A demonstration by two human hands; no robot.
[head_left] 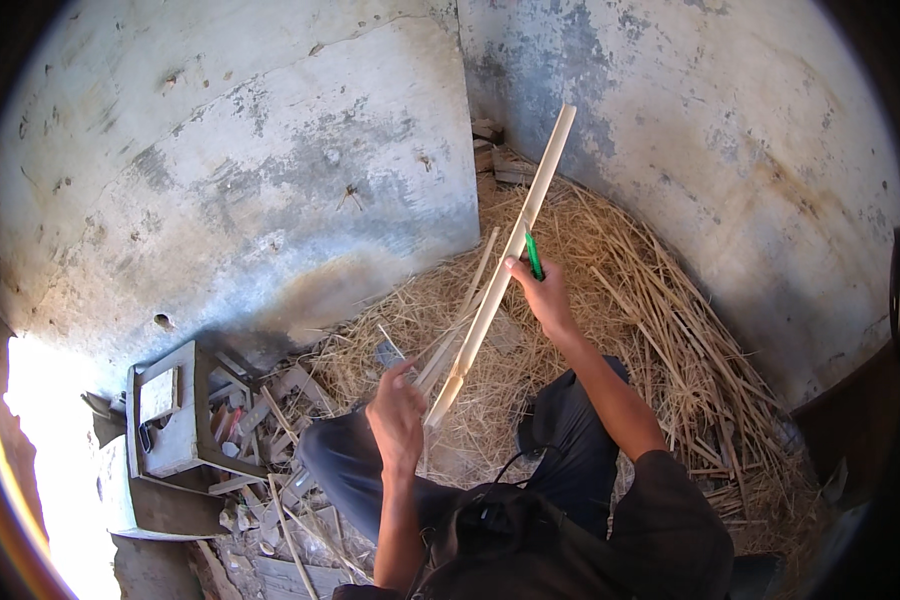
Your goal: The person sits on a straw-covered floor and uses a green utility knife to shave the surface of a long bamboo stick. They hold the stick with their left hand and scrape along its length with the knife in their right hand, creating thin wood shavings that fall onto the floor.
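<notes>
A long pale half-round length of split bamboo point(510, 255) slants across the middle, its hollow side showing and a joint near its lower end. My right hand point(547, 298) grips it around the middle. A slim green tool with a pointed tip point(535, 258) is also in that hand; I cannot tell its exact kind. My left hand point(396, 418) is beside the bamboo's lower end, apart from it. Its fingers are loosely bent, apart and slightly blurred, with nothing clearly held.
Shavings and thin strips point(660, 340) heap up against the walls ahead and to the right. An overturned wooden stool-like frame point(175, 440) stands at the left, with wood scraps and rubble point(290, 500) around it. My bent legs point(575, 430) lie below the bamboo. Peeling plastered walls point(300, 150) meet in the corner.
</notes>
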